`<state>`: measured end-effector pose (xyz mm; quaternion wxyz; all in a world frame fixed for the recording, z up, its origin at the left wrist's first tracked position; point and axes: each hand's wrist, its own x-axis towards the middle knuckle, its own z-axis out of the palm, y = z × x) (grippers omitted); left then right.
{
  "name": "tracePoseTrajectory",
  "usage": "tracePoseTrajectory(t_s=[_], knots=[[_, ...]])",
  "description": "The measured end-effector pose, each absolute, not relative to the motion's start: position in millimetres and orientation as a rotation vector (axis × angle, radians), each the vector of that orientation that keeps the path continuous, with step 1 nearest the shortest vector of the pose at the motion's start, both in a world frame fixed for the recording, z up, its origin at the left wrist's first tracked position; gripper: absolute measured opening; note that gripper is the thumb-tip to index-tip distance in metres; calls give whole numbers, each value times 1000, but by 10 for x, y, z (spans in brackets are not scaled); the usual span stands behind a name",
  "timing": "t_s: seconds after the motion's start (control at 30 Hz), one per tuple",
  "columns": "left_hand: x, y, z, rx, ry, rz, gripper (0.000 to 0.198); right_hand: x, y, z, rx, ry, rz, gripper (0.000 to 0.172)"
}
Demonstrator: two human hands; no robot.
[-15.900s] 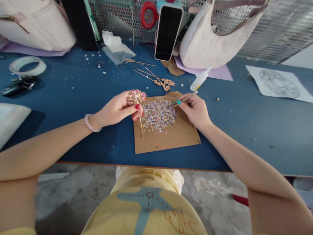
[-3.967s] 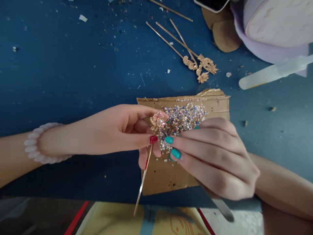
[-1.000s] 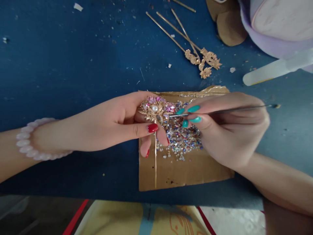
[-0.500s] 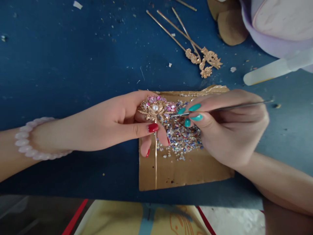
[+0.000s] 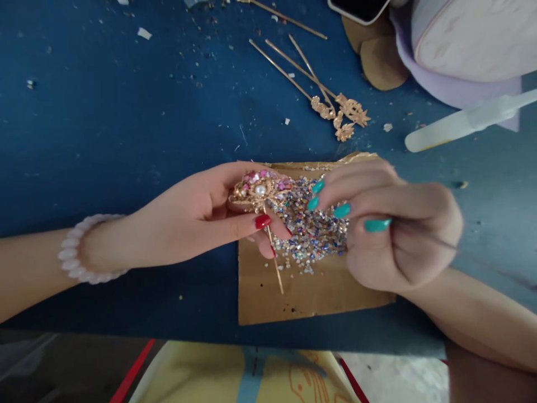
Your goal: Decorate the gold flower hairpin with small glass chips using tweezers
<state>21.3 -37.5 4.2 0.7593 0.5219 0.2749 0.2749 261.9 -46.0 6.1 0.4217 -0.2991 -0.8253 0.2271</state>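
My left hand [image 5: 197,215], with red nails, is closed on a gold hairpin [image 5: 260,190] by its ornamental head, which bears pink stones and a white pearl. The hairpin's stem slants down past my thumb. To the right, my right hand [image 5: 398,226], with green nails, has its thumb and fingers curled round a thin metal tool [image 5: 442,242]; only part of its shaft shows and its tip is hidden. Small mixed stones [image 5: 314,235] lie spread between the hands on a piece of cardboard [image 5: 262,302]. My right fingertips hover over the stones, apart from the hairpin.
Several bare gold hairpins [image 5: 323,106] lie on the blue table [image 5: 104,134] at the back. Farther right are brown flat pieces [image 5: 382,64], a phone [image 5: 361,6], a lilac-and-white item [image 5: 470,45] and a translucent plastic bottle or tube [image 5: 444,131]. The table's front edge runs below the cardboard.
My right hand has drawn back from the hairpin and turned, taking the tool's tip away from the ornament. The hairpin has tilted in my left hand, its stem end swinging right.
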Motion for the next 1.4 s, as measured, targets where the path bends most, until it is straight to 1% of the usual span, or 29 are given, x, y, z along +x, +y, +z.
tracePoseTrajectory(t_s=[0.1, 0.2, 0.3, 0.5, 0.73, 1.07, 1.2, 1.4], knots=[[213, -410, 35, 1082, 582, 615, 36, 2647, -471, 85, -594, -2251, 432, 19], [205, -412, 31, 1114, 565, 606, 31, 2619, -487, 79, -639, -2370, 296, 12], [203, -397, 31, 1174, 557, 579, 25, 2571, -505, 53, -667, -2363, 204, 18], [215, -378, 68, 1260, 559, 580, 24, 2552, -512, 10, -705, -2365, 259, 6], [214, -381, 86, 1264, 592, 554, 21, 2531, -512, 7, -721, -2374, 239, 14], [194, -396, 35, 1267, 670, 521, 14, 2549, -527, 26, -713, -2383, 200, 14], [191, -412, 36, 1332, 732, 508, 17, 2566, -524, 23, -610, -2387, 74, 5], [198, -422, 44, 1380, 726, 476, 26, 2558, -522, 73, -552, -2407, -43, 13]])
